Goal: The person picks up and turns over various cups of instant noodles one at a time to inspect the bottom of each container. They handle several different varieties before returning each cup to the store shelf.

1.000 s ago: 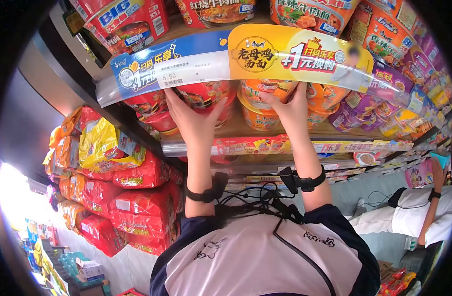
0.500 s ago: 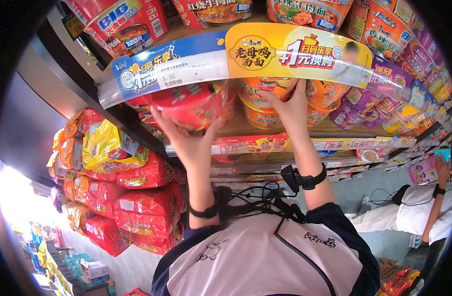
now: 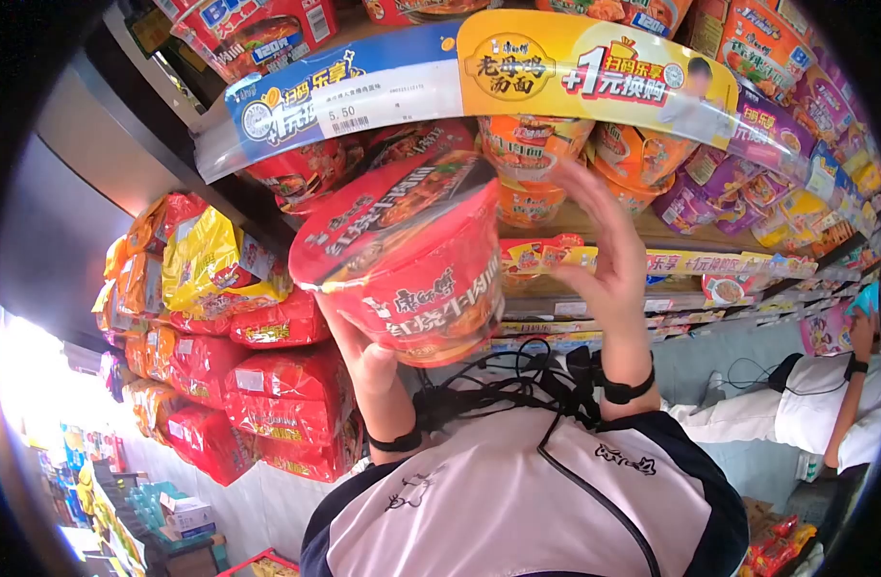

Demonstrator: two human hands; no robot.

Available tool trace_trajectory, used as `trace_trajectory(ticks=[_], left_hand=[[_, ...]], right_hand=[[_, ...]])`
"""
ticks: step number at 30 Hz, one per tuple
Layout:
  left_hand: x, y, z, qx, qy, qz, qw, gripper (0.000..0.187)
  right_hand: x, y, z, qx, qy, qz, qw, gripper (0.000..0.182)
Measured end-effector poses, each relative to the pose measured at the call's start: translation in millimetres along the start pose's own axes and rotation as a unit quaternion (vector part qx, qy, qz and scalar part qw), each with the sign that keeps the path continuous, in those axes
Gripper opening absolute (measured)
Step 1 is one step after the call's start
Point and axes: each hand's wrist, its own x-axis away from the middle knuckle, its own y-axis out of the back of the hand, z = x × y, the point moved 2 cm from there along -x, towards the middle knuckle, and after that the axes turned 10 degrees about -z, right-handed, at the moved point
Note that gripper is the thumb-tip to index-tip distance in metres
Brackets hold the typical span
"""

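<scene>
A red instant noodle bowl [image 3: 416,264] is held out in front of the shelf, tilted with its printed lid toward the upper left. My left hand [image 3: 371,363] grips it from below; the thumb shows under the bowl, while the other fingers are hidden behind it. To the right, my right hand [image 3: 608,236] is open with fingers apart and holds nothing. Its fingertips are near the stacked orange noodle bowls [image 3: 532,154]. Other red noodle bowls [image 3: 310,173] stand on the shelf behind the held one.
A curved price strip [image 3: 392,96] runs along the shelf edge above. Red multipacks of noodles [image 3: 286,399] and a yellow pack [image 3: 214,264] are piled at left. Purple bowls [image 3: 700,192] line the shelf at right, where another person's arm [image 3: 849,404] shows. Black cables [image 3: 527,370] hang at my chest.
The red noodle bowl has come off the shelf toward me in my left hand. My right hand has drawn back from the orange bowls and opened.
</scene>
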Motion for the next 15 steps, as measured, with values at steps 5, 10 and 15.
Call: trace_trajectory(ticks=[5,10,15], left_hand=[[11,-8,10,0.014,0.063,0.046,0.997,0.112],[16,-40,10,0.010,0.141,0.090,0.986,0.110],[14,-59,5,-0.072,0.120,0.186,0.972,0.115]], right_hand=[[-5,5,23,-0.087,-0.009,0.058,0.994,0.116],[11,21,23,-0.081,-0.111,0.006,0.990,0.116],[24,34,24,-0.111,-0.158,-0.086,0.977,0.120]])
